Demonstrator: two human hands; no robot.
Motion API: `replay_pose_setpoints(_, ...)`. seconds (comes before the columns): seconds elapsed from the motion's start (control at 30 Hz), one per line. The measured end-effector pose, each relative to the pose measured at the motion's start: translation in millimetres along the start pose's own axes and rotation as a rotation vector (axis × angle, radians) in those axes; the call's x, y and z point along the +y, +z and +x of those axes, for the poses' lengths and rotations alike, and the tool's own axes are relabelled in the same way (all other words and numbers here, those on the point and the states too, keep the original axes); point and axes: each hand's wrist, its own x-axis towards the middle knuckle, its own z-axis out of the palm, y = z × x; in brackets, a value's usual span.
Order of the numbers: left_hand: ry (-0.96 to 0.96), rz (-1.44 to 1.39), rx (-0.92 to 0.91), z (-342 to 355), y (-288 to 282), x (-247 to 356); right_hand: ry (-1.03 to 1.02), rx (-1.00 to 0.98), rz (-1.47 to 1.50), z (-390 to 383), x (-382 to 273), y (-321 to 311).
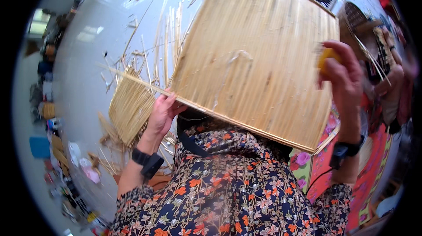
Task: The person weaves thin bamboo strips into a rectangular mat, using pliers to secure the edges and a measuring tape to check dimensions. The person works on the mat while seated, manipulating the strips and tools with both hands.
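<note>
A large panel of pale bamboo strips (pixel 252 55) fills the upper middle, tilted over my lap. My left hand (pixel 165 110) pinches its lower left corner together with a thin pale strip (pixel 136 80) that sticks out leftward. My right hand (pixel 340 69), blurred, is closed on a small yellow object (pixel 326 60) at the panel's right side; I cannot tell exactly what it is. A smaller fanned bundle of strips (pixel 129 104) lies on the light floor left of my left hand.
Loose strips and scraps (pixel 171 33) lie on the floor (pixel 83 104). A brown woven basket (pixel 354 16) and another person (pixel 387 104) are at the right, near a red floral mat (pixel 365 179). A blue item (pixel 39 147) sits among clutter along the left edge.
</note>
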Motion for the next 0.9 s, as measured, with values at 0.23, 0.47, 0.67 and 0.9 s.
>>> replay_pose_setpoints(0.23,-0.037,-0.166,0.028,-6.7,9.3,-1.7,0.328,-0.704,0.462,17.5,58.0,149.8)
replay_pose_setpoints(0.47,-0.018,-0.259,0.036,-18.1,7.3,-4.2,0.517,-0.676,0.506,3.3,62.2,156.2)
replay_pose_setpoints(0.67,-0.033,-0.236,0.034,-29.2,13.7,2.5,0.457,-0.456,0.799,-21.9,76.6,143.1)
replay_pose_setpoints(0.9,0.209,0.086,0.35,-53.7,-8.5,29.8,0.396,-0.511,0.78,-20.9,66.9,139.7)
